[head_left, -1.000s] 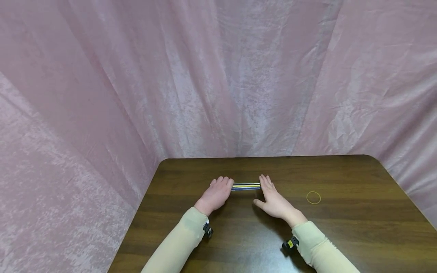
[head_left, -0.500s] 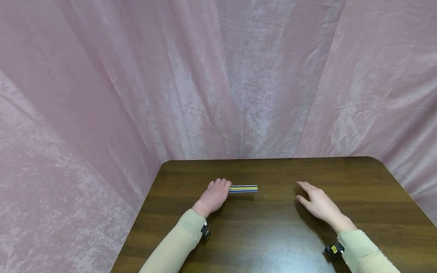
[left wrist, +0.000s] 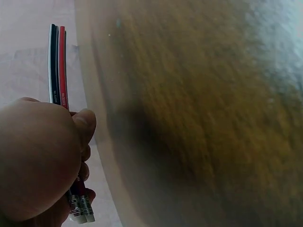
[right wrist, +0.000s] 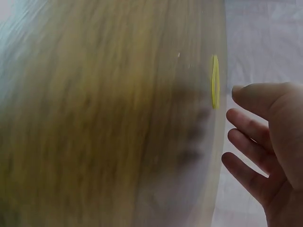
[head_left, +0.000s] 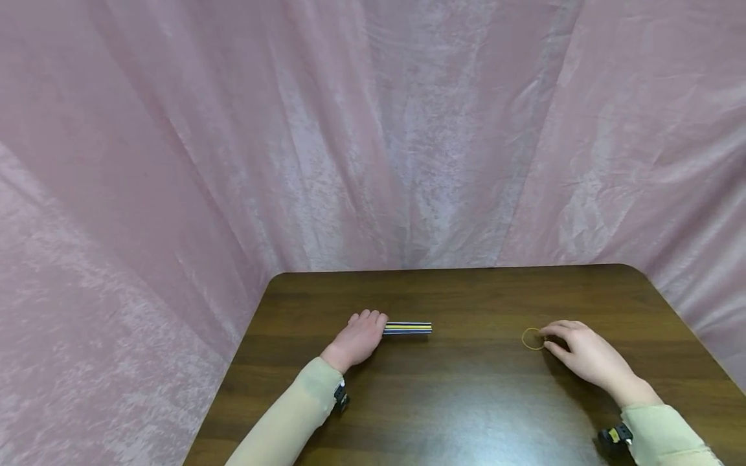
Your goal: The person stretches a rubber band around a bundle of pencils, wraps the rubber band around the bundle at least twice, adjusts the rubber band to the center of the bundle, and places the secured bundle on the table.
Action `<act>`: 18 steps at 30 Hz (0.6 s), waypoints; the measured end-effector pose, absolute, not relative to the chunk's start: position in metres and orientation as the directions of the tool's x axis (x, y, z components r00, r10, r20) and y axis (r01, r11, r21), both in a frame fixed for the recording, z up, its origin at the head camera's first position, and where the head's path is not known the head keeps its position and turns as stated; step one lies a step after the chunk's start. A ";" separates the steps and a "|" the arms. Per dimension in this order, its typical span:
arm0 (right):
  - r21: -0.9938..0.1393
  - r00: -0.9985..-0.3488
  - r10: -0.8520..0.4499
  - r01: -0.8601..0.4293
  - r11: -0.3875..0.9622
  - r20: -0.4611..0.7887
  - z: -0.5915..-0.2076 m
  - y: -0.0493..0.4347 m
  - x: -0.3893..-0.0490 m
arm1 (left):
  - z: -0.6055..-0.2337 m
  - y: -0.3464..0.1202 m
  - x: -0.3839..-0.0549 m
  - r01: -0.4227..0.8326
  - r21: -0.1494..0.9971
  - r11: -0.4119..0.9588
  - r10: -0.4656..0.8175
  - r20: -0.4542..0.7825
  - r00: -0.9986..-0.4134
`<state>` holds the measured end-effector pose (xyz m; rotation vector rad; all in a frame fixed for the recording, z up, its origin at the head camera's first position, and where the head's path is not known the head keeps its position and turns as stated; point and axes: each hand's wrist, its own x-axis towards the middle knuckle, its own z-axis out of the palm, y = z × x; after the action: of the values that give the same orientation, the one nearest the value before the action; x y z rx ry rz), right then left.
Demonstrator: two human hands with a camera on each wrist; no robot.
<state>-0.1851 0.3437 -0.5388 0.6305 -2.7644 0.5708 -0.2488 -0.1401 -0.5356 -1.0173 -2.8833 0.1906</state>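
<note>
A bundle of slim, straight pencils [head_left: 408,328] is held just below the middle of the head view, in the curled fingers of the left hand [head_left: 357,336]. Smooth, glossy sides striped in dark blue, yellow and white are shown there; black, red and white are seen in the left wrist view. The long axis is laid almost level, left to right, with the longer free part pointed to the right. In the left wrist view, pale erasers [left wrist: 85,218] in ridged metal collars [left wrist: 85,203] are seen at the lower ends. To the right, a thin yellow elastic band [right wrist: 213,85], ring-shaped, is laid flat. It is approached by the right hand [head_left: 588,356], whose thumb and fingers are parted, ungrasping; whether the band is touched cannot be told. A wide stretch of brown, wood-grained surface [head_left: 466,388], sheened at lower centre, is left between the bundle and the band. Its far edge is straight, with rounded corners, and more wood is shown beyond both hands. Behind, pink crushed-velvet curtain [head_left: 373,129] is hung in soft folds. Both forearms are covered by pale green sleeves [head_left: 285,414].
</note>
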 end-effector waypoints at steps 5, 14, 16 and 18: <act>-0.267 -0.856 -0.374 -0.477 0.838 0.356 -0.541 0.346 -0.183 | -0.537 -0.145 -0.246 0.624 -0.103 0.775 0.628 0.006 -0.778; -0.249 -0.847 -0.406 -0.498 0.830 0.342 -0.546 0.343 -0.185 | -0.535 -0.149 -0.241 0.614 -0.040 0.789 0.613 -0.026 -0.790; -0.246 -0.848 -0.408 -0.498 0.831 0.339 -0.547 0.343 -0.185 | -0.535 -0.150 -0.241 0.611 -0.027 0.791 0.611 -0.032 -0.791; -0.241 -0.845 -0.409 -0.501 0.832 0.345 -0.547 0.342 -0.184 | -0.535 -0.151 -0.242 0.610 -0.027 0.792 0.609 -0.034 -0.793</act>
<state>-0.1843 0.3415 -0.5472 0.6934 -2.7330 0.4702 -0.2415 -0.1508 -0.5351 -1.0189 -2.9961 0.0574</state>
